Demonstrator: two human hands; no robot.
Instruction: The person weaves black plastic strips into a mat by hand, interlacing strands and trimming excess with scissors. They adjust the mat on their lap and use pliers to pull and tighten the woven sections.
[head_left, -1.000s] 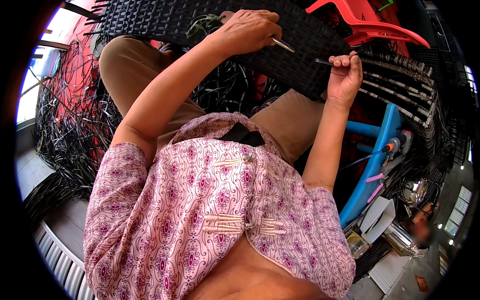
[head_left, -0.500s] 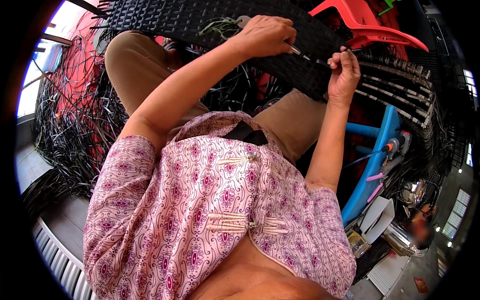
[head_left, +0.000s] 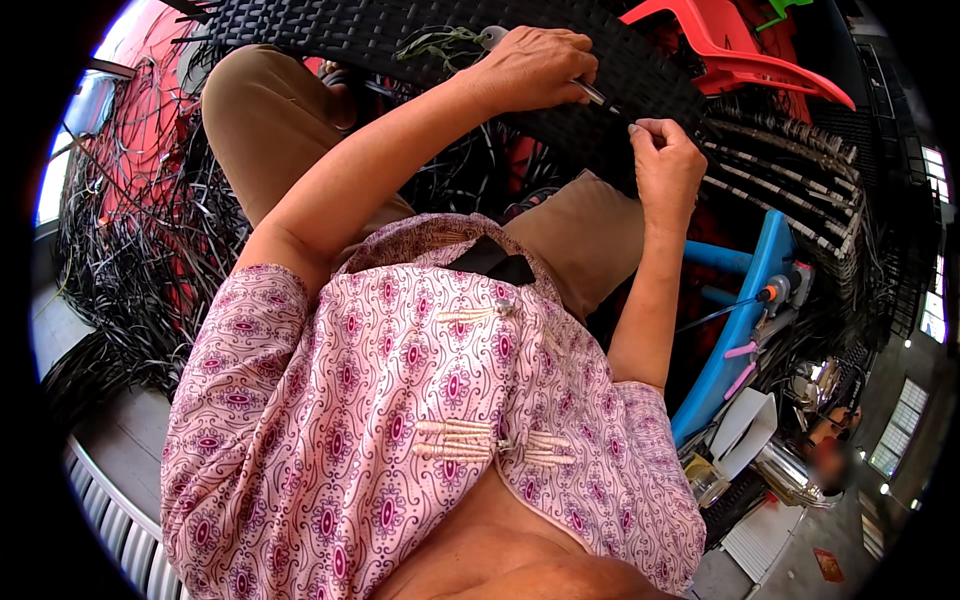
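A slim shiny metal tool (head_left: 592, 92) is gripped in my left hand (head_left: 535, 68), its tip pointing right and down over the black woven panel (head_left: 330, 30). Most of its handle is hidden in the fist. My right hand (head_left: 672, 165) is closed just beyond the tool's tip, thumb and finger pinched on what looks like the end of a black strip (head_left: 630, 122) at the panel's near edge. Left of my left hand, a bundle of greenish strips (head_left: 440, 45) with a grey round piece (head_left: 492, 37) lies on the panel.
Loose black strips (head_left: 150, 250) heap on the left over a red surface. A red plastic chair (head_left: 740, 60) stands at the far right. On my right are a blue stool (head_left: 735, 320), an orange-and-grey power tool (head_left: 785, 288) and a white container (head_left: 745, 435).
My right hand has turned over and moved left and slightly down, from half-curled fingers to a pinch near the tool's tip. My left hand has barely shifted, still holding the tool.
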